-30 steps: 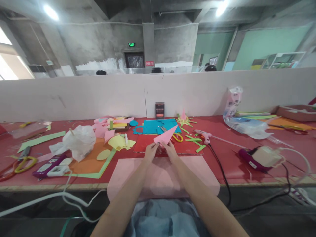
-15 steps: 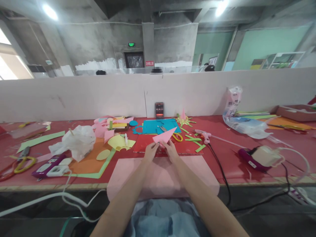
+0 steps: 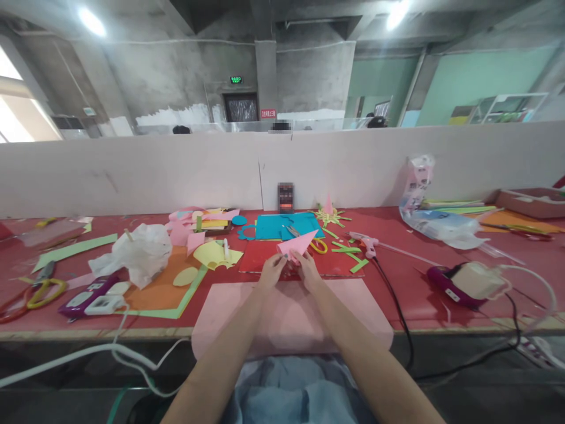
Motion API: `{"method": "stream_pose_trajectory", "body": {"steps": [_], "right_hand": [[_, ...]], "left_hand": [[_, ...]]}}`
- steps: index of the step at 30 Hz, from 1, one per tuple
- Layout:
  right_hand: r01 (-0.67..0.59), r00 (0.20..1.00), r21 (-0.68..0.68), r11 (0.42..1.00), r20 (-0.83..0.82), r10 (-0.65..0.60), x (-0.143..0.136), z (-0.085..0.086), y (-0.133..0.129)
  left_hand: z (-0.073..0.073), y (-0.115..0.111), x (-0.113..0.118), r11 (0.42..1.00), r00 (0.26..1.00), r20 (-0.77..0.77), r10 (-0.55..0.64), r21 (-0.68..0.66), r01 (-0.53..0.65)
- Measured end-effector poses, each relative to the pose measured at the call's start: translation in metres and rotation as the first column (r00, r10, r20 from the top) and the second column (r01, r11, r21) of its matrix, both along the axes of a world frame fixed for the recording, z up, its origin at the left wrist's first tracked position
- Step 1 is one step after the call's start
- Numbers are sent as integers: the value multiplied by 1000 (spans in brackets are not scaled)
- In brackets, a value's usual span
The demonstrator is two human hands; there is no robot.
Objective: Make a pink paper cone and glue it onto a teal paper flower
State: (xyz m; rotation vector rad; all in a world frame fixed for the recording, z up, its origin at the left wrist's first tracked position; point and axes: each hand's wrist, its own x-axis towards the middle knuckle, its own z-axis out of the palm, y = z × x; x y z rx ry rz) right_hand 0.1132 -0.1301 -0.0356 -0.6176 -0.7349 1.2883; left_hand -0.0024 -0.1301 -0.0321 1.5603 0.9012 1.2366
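Head view, left hand [image 3: 272, 268] and right hand [image 3: 306, 268] close together now, fingers pinching the pink cone [image 3: 298, 244] between them, its tip angled up to the right, over the red sheet [image 3: 260, 259], scissors [image 3: 318, 246] just beyond

Pink paper cone [image 3: 299, 244]; plain blue sheets [image 3: 269, 226]; red tabletop [image 3: 410, 280]; orange sheet [image 3: 152, 294], green-edged.

Cone [image 3: 299, 244] before sheets [image 3: 270, 226], glue gun [image 3: 369, 244] right
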Motion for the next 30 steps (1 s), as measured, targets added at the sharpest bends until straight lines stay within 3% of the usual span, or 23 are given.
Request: {"method": "stream_pose_trajectory", "body": {"steps": [7,14,30], "right_hand": [[-79,997,-29,996,0,79,-1,10,-9],[-109,994,-34,993,17,110,0,10,-8],[-178,980,-20,984,89,180,-3,14,-15]], "left_hand": [[0,0,-2,999,999,-32,3,-44,-4],[7,-6,0,997,998,9,-66,-49,66],[0,0,1,996,996,66,-56,-67,61]]}}
